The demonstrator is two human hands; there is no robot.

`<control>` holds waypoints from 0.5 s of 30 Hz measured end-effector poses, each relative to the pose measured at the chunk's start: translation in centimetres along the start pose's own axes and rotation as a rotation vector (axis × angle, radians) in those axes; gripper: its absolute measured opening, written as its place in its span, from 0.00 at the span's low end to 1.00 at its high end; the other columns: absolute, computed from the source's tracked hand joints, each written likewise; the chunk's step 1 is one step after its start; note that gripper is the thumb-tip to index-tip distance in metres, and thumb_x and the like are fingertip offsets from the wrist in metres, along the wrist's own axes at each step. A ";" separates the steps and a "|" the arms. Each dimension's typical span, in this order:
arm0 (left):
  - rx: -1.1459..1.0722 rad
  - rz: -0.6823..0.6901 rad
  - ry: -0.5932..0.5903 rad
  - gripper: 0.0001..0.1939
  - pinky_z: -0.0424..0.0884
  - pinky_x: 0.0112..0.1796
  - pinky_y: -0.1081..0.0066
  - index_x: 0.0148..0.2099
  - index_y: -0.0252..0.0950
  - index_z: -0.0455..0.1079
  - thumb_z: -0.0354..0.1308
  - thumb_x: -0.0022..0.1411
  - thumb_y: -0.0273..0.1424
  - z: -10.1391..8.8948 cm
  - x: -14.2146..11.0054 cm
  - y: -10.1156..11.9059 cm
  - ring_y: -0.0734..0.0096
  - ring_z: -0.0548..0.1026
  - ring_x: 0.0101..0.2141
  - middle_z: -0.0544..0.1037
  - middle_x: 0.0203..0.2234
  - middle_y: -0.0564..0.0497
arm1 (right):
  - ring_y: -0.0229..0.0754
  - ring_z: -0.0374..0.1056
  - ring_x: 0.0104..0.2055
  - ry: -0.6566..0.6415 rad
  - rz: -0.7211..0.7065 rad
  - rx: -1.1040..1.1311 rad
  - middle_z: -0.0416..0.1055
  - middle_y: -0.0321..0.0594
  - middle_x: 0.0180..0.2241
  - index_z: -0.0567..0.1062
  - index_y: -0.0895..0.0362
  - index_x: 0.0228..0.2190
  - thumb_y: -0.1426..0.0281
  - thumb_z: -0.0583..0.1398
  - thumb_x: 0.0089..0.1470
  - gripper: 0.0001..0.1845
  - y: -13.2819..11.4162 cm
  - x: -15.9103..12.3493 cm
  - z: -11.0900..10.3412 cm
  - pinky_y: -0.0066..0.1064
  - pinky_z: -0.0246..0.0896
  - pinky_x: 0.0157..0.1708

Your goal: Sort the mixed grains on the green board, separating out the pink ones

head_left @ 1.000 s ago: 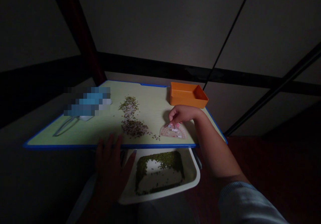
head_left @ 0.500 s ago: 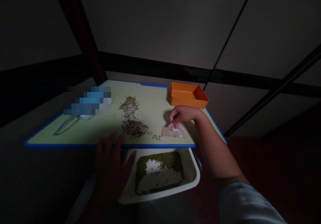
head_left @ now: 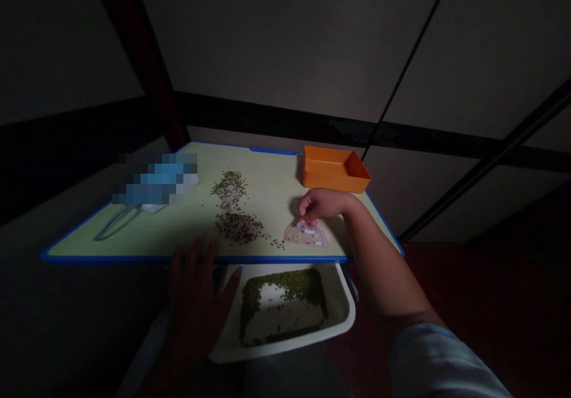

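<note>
Delicately, the right hand [head_left: 323, 203] has thumb and fingers closed on the curved edge of a clear, pinkish protractor [head_left: 308, 238], on the pale yellow board [head_left: 276, 184] just right of scattered mung beans [head_left: 238, 226]. Behind that hand sits an orange box [head_left: 334, 179]. The left hand [head_left: 196, 303], spread and holding nothing, is at the board's near edge, beside a white basin [head_left: 348, 319] containing more beans.

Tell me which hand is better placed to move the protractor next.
Probably the right hand: it touches the protractor, while the left hand is spread at the near edge of the board.
</note>
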State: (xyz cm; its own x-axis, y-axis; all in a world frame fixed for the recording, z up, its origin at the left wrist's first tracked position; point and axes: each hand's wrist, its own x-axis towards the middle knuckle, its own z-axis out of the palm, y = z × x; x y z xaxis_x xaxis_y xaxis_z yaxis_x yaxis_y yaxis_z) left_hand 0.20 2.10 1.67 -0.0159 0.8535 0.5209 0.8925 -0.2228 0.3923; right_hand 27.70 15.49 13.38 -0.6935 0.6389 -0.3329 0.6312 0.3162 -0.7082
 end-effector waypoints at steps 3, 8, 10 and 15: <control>0.001 -0.004 0.000 0.33 0.44 0.62 0.48 0.63 0.32 0.52 0.44 0.61 0.45 0.0 0.0 0.1 0.49 0.41 0.65 0.52 0.64 0.39 | 0.30 0.61 0.22 0.022 -0.017 0.027 0.70 0.31 0.19 0.74 0.60 0.22 0.67 0.63 0.46 0.09 -0.1 -0.3 -0.2 0.25 0.53 0.27; 0.005 -0.012 -0.015 0.33 0.45 0.62 0.47 0.64 0.36 0.50 0.45 0.61 0.45 -0.1 -0.1 -0.1 0.49 0.40 0.66 0.51 0.65 0.40 | 0.31 0.62 0.23 0.128 -0.003 0.004 0.69 0.31 0.19 0.75 0.60 0.22 0.65 0.64 0.45 0.10 0.1 -0.5 -0.6 0.26 0.53 0.28; 0.002 -0.014 -0.007 0.33 0.45 0.62 0.47 0.64 0.37 0.50 0.45 0.61 0.45 -0.1 -0.1 -0.1 0.49 0.41 0.66 0.51 0.65 0.41 | 0.32 0.61 0.23 0.172 0.025 -0.025 0.69 0.32 0.19 0.75 0.60 0.22 0.65 0.64 0.45 0.11 0.1 -0.4 -0.5 0.27 0.53 0.28; -0.013 -0.021 -0.018 0.33 0.45 0.62 0.46 0.64 0.38 0.50 0.45 0.60 0.46 0.0 0.0 -0.1 0.48 0.41 0.65 0.52 0.64 0.42 | 0.32 0.62 0.22 0.174 0.019 -0.011 0.69 0.32 0.18 0.75 0.60 0.21 0.67 0.64 0.45 0.09 0.0 0.2 0.0 0.26 0.53 0.28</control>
State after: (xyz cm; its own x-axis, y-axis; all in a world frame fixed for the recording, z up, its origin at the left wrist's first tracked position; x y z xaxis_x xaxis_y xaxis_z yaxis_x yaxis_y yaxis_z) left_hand 0.10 2.08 1.64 -0.0268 0.8663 0.4989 0.8862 -0.2103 0.4128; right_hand 27.57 15.57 13.32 -0.6114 0.7564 -0.2323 0.6480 0.3102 -0.6956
